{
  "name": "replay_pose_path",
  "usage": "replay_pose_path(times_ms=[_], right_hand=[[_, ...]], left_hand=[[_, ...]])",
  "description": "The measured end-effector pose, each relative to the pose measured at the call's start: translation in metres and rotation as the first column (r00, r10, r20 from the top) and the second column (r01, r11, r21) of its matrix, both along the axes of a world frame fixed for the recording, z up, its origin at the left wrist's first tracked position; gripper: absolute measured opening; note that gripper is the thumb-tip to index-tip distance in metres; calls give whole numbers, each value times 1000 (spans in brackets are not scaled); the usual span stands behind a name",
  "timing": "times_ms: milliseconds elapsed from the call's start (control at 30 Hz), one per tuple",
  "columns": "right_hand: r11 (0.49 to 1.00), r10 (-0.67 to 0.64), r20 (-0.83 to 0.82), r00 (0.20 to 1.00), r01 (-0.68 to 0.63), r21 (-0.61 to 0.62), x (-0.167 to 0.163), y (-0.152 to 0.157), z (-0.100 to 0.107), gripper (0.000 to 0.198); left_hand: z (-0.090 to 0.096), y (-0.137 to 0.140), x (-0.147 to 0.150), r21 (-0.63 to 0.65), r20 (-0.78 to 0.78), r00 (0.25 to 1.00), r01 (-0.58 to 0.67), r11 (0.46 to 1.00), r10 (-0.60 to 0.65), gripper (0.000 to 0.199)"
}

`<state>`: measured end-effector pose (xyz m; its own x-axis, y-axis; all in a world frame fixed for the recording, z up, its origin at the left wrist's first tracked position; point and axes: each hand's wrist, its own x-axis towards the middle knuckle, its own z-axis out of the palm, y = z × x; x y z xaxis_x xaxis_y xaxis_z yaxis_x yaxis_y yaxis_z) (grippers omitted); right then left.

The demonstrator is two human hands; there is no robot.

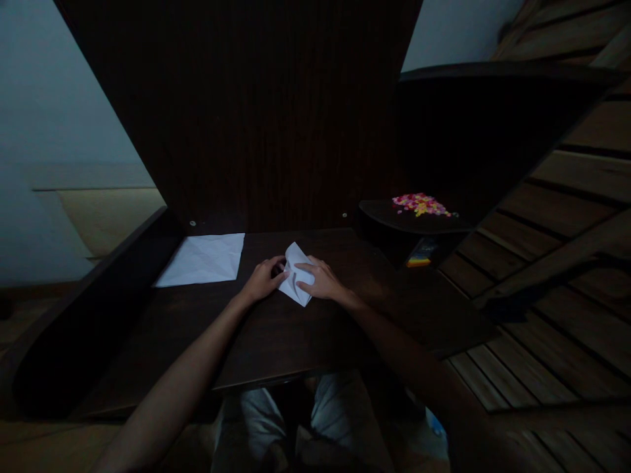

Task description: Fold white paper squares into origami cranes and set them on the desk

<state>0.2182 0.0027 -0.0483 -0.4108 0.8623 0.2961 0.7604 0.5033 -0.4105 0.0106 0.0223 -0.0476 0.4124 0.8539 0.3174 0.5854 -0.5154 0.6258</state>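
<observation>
A small folded sheet of white paper (300, 277) lies on the dark desk between my hands, turned so that one corner points away from me. My left hand (265, 278) grips its left edge, with the thumb over the paper and the fingers curled beside it. My right hand (323, 278) rests on its right side with the fingers spread out over the folded layers. A curved shadow falls across the middle of the folded paper. Farther left lies a larger creased white sheet (202, 259), which neither hand touches.
The dark wooden desk (296, 348) has a raised side panel (89, 315) on the left and a tall back panel (266, 118). On the right, a corner shelf (379, 213) bears a pile of small pink and yellow pieces (421, 203). Below it stands a rainbow-striped item (419, 256).
</observation>
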Motion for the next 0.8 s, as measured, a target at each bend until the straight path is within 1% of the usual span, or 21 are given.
replay_pose_path(times_ms=[200, 333, 400, 433, 500, 567, 633, 700, 800], right_hand=[[1000, 14, -9, 1000, -14, -22, 2, 0, 0, 48], [1000, 8, -34, 999, -9, -25, 4, 1, -2, 45], [999, 10, -31, 999, -11, -32, 4, 0, -1, 51], [999, 12, -25, 1000, -13, -39, 5, 0, -1, 55], [998, 26, -21, 999, -27, -48, 5, 0, 2, 60], [997, 49, -33, 998, -51, -52, 6, 0, 4, 63], [995, 75, -55, 996, -78, -60, 7, 0, 5, 66], [993, 93, -83, 992, -98, -68, 9, 1, 6, 72], [989, 123, -136, 983, -132, -62, 10, 1, 5, 83]], left_hand=[[-4, -3, 7, 54, -82, 995, -49, 997, 53, 57], [-4, -6, 8, 61, -59, 996, -60, 996, 64, 58], [-3, -8, 8, 71, -29, 998, -50, 996, 53, 52], [-2, -8, 8, 83, -21, 999, -35, 996, 37, 46], [-1, -9, 7, 117, -21, 1000, 17, 993, -14, 31], [-1, -8, 7, 135, -38, 997, 75, 988, -70, 21], [-1, -8, 6, 127, -63, 994, 101, 987, -94, 21], [-1, -7, 6, 126, -92, 991, 104, 987, -93, 26], [-2, -7, 5, 157, -137, 987, 103, 982, -82, 33]])
